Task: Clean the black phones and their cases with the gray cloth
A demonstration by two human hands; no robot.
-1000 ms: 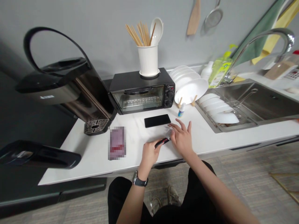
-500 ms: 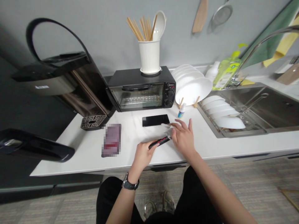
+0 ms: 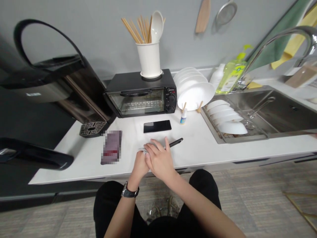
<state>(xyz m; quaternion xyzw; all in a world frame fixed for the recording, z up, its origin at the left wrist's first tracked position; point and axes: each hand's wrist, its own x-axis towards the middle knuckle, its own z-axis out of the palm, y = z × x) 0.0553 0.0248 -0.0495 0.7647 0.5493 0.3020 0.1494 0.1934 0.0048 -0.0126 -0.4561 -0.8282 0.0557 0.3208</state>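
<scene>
My left hand (image 3: 140,164) is closed on a slim black object (image 3: 176,142), seen nearly edge-on, which looks like a phone case. Its far end sticks out to the right, past my right hand (image 3: 160,162). That hand lies over the object and the left fingers, pressing a thin white wipe (image 3: 142,150) against it; most of the wipe is hidden. Just beyond both hands a black phone (image 3: 157,126) rests flat on the white counter (image 3: 195,145). A small white bottle with a blue label (image 3: 183,117) stands upright to the phone's right.
A purple, pixelated item (image 3: 112,147) lies to the left, near a black drinks machine (image 3: 91,96). Behind the phone stands a toaster oven (image 3: 143,99) bearing a utensil pot (image 3: 149,59). White plates (image 3: 195,94) stand beside it, left of the sink (image 3: 279,115) with bowls (image 3: 232,127).
My right hand has moved left along the black object with the wipe and now covers its left part and my left fingers. The object's right end has come into sight. The view has shifted slightly.
</scene>
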